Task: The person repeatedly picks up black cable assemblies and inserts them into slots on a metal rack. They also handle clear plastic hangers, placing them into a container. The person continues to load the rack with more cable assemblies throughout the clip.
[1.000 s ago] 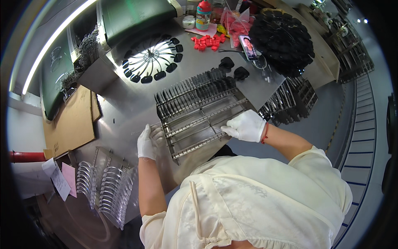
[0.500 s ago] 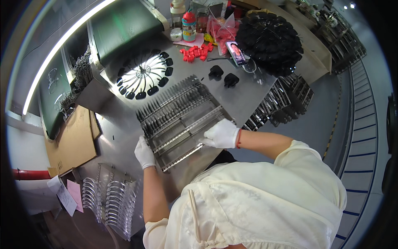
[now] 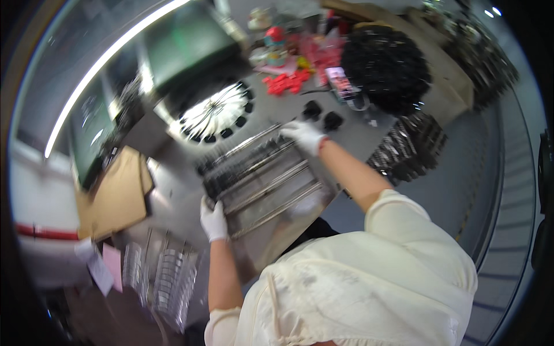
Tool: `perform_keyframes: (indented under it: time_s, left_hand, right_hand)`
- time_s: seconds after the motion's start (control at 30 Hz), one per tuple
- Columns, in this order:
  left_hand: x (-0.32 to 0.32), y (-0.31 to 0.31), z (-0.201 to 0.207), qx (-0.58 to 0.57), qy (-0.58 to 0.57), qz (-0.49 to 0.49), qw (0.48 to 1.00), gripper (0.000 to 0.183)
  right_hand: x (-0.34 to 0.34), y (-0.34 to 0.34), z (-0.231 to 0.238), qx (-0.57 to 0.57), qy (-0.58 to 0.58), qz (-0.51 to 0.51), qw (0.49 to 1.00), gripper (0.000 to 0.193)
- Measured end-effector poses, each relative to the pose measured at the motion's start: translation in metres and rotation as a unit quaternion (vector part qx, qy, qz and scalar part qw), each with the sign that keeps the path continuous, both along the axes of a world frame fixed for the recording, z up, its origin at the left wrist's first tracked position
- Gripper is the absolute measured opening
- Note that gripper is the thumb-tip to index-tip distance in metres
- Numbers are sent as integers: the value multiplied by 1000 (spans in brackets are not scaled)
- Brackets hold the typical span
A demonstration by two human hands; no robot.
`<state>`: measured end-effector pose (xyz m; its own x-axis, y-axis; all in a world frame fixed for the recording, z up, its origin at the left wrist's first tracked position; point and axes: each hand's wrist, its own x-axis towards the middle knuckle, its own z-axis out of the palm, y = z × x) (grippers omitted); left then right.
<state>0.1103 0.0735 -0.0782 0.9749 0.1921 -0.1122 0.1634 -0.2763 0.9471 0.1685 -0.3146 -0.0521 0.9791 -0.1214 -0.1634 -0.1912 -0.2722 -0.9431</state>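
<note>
A metal slotted rack (image 3: 268, 187) lies tilted on the steel table in front of me, with thin dark pieces standing in rows along its far half. My left hand (image 3: 214, 221), in a white glove, is closed on the rack's left edge. My right hand (image 3: 304, 136), also gloved in white, reaches to the far right end of the rows. Its fingers touch or hover just over that end, and motion blur hides their exact grip. Just beyond it on the table lie two small black parts (image 3: 312, 110).
Black-tipped pieces fan out on a bright round disc (image 3: 212, 107) at the far left. Red pieces (image 3: 287, 82), a phone (image 3: 341, 83) and a large black pile (image 3: 388, 69) stand at the back. Cardboard (image 3: 118, 193) and clear curved parts (image 3: 167, 279) are at the left.
My right hand has left the rack's near right side and moved away from me to the far end of the rows. The left hand stays at the left edge. The whole view has shifted.
</note>
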Motion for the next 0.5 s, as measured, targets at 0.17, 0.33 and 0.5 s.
perform_keyframes:
  time_s: [0.17,0.33,0.5]
  left_hand:
    - [5,6,-24,15,-30,42,999,47]
    - [-1,6,-13,-6,8,39,999,43]
    - [-6,10,-2,-140,21,63,988,46]
  right_hand:
    - [-40,1,32,55,42,2,998,28]
    - [-73,116,98,-292,-387,112,868,23]
    - [-69,215,52,-392,-243,367,808,29]
